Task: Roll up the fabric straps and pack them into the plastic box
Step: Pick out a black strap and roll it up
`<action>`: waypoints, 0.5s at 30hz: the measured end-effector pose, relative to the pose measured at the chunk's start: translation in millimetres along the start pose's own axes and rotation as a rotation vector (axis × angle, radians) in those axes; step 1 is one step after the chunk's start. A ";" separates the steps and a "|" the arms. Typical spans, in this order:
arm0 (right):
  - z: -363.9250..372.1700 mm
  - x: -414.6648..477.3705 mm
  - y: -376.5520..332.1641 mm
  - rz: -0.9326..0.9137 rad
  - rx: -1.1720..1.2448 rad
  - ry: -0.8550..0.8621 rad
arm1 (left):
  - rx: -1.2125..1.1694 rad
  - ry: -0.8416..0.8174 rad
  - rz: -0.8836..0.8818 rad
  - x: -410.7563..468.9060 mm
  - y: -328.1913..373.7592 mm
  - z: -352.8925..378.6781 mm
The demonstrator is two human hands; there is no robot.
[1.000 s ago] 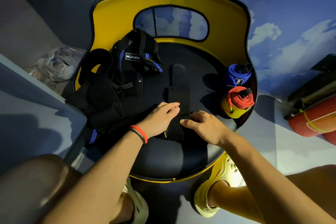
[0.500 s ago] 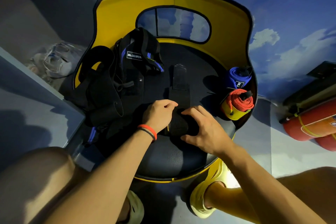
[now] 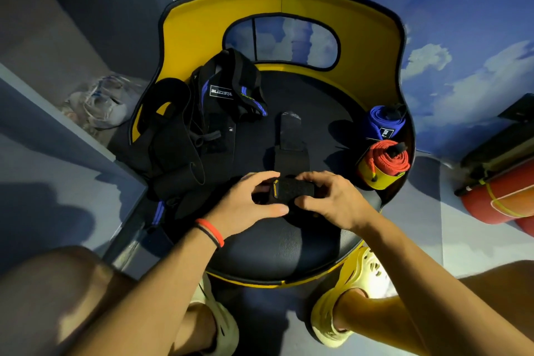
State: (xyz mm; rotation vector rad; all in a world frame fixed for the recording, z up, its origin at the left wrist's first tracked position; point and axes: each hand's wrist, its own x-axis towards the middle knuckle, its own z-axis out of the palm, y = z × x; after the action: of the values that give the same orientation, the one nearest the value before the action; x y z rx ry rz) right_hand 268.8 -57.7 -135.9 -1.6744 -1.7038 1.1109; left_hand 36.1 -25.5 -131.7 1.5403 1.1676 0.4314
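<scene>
A black fabric strap (image 3: pixel 291 141) lies flat along the middle of a black seat, its near end wound into a small roll (image 3: pixel 291 191). My left hand (image 3: pixel 248 205) grips the roll's left end between fingers and thumb. My right hand (image 3: pixel 335 199) grips its right end. A heap of loose black straps with blue edging (image 3: pixel 202 124) covers the seat's left side. A rolled blue strap (image 3: pixel 383 121) and a rolled red-and-yellow strap (image 3: pixel 385 163) stand at the seat's right edge. I see no plastic box.
The straps lie on a round yellow chair (image 3: pixel 361 46) with a black seat (image 3: pixel 283 248). A clear plastic bag (image 3: pixel 101 101) sits on the floor to the left. Red cylinders (image 3: pixel 502 199) lie on the right. My knees and yellow shoes (image 3: pixel 355 277) are below the seat.
Both hands went from pressing flat on the strap's near end to gripping it as a roll. The roll has grown thicker and moved away from me along the strap.
</scene>
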 end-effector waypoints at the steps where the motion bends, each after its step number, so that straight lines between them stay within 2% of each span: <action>1: 0.1 0.1 -1.5 0.002 0.004 -0.005 | 0.050 0.013 0.020 -0.4 -1.9 0.4; 5: -2.3 -2.3 -4.6 0.015 0.007 -0.005 | 0.017 0.067 0.032 2.2 -0.2 2.3; 12: 4.9 -8.6 4.9 0.004 0.066 0.211 | -0.103 0.141 0.013 5.6 8.4 8.3; 15: 3.6 -7.9 5.7 -0.026 0.009 0.208 | -0.085 0.173 -0.015 8.1 9.7 8.8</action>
State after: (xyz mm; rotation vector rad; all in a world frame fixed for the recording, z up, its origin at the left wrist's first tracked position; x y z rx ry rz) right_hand 270.0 -66.6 -141.1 -1.6926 -1.5824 0.8971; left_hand 50.8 -22.5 -128.4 1.4421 1.2761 0.6062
